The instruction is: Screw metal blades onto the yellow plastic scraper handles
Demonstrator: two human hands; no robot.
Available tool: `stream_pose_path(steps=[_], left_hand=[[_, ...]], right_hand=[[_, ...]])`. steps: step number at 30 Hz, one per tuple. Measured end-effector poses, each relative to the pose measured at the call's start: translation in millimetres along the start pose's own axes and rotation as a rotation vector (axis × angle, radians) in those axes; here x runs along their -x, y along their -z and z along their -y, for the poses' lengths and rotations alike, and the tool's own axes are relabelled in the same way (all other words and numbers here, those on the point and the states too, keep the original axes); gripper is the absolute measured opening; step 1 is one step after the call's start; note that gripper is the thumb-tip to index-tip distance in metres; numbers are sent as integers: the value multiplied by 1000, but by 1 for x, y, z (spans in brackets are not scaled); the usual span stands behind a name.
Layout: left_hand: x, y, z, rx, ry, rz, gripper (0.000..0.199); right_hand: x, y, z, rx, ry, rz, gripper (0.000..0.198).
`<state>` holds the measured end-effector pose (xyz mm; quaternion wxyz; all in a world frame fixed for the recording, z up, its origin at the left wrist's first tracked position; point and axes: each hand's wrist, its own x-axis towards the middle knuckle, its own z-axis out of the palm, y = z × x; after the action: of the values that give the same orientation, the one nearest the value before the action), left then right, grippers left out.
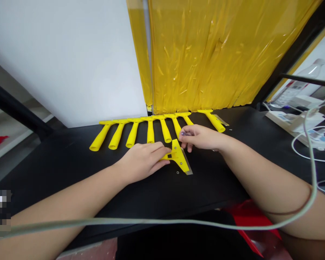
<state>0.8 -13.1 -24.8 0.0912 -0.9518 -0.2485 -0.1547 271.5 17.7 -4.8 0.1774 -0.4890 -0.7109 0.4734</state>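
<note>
My left hand (143, 160) is wrapped round the handle of a yellow scraper (178, 156), holding it low over the black table. The scraper's wide head points right, with two small screws on its face and a metal blade (190, 171) along its edge. Just above the head, my right hand (196, 138) has its thumb and fingers pinched together. Something small and purplish shows at its fingertips, too small to name. A tiny nut-like ring (178, 172) lies on the table below the scraper head.
Several yellow scraper bodies (131, 133) line the back of the black table (97, 184). Another scraper (215, 122) with a blade lies right of them. A pale cable (162, 221) crosses in front of my arms. White power strips (295, 124) and a plastic bottle (295, 86) stand at right.
</note>
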Motion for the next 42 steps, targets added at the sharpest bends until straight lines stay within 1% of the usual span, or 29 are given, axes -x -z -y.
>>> stream_pose_path(steps=[2, 4, 7, 11, 15, 18, 20, 23, 24, 25, 26, 27, 29, 31, 32, 33, 34, 37, 39, 42], left_hand=[[0, 1, 0, 6, 20, 2, 32], [0, 1, 0, 6, 28, 9, 33], [0, 1, 0, -4, 25, 10, 32], [0, 0, 0, -33, 8, -2, 32], [0, -1, -1, -57, 1, -16, 32], [0, -1, -1, -72, 18, -6, 33], [-1, 0, -2, -82, 38, 15, 34], [-2, 0, -2, -100, 76, 62, 35], [-2, 1, -2, -104, 91, 78, 35], [-2, 1, -2, -106, 106, 92, 35], [-3, 1, -2, -106, 119, 103, 34], [-3, 1, -2, -104, 130, 109, 33], [-3, 2, -2, -98, 143, 107, 33], [-2, 2, -2, -95, 151, 92, 32], [-2, 2, -2, -96, 157, 80, 32], [-2, 2, -2, -98, 165, 66, 32], [-2, 2, -2, -101, 174, 51, 32], [-1, 2, -1, -121, 211, 14, 31], [-1, 2, 0, -140, 228, 1, 29], [-1, 2, 0, -169, 254, -18, 28]], right_hand=[[2, -4, 5, -153, 17, -15, 16], [3, -9, 8, -250, 22, 7, 20], [2, -14, 7, -297, 61, 12, 31], [-1, -16, -1, -295, 151, 13, 38], [-5, -16, -8, -225, 248, 29, 42], [-6, -16, -10, -167, 271, 32, 40], [-6, -15, -11, -94, 267, -9, 39], [-2, -9, -10, 97, 271, -132, 34], [0, -6, -9, 139, 279, -148, 33], [3, -2, -7, 151, 286, -130, 33], [7, 1, -4, 136, 288, -76, 34], [11, 5, -1, 107, 283, 6, 35], [20, 9, 7, 73, 222, 228, 36], [28, 9, 15, 144, 133, 443, 34], [31, 8, 19, 209, 101, 508, 33], [33, 5, 21, 282, 81, 536, 31], [34, 2, 23, 356, 76, 528, 30], [33, -8, 23, 521, 135, 440, 22], [32, -14, 23, 557, 191, 424, 18], [31, -18, 24, 556, 220, 416, 16]])
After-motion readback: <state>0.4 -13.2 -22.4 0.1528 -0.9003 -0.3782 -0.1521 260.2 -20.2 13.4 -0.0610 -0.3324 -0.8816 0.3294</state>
